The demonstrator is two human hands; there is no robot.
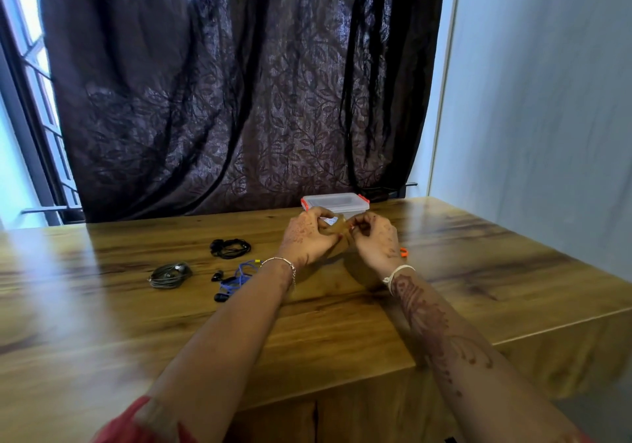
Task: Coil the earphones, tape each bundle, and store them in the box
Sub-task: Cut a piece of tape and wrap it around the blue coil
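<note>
Both my hands are raised over the wooden table (205,333), holding a brownish roll of tape (337,229) between them. My left hand (307,237) grips the roll. My right hand (374,239) pinches at the roll's edge. Behind the hands stands a clear plastic box (337,201) with orange clips, its lid on. To the left lie a coiled black earphone (229,248), a coiled grey earphone (170,274), and a loose blue earphone (236,280) with black earbuds.
A small orange item (404,252) lies on the table just right of my right hand. A dark patterned curtain (239,93) hangs behind the table. The table's right edge drops off near a pale wall (547,100).
</note>
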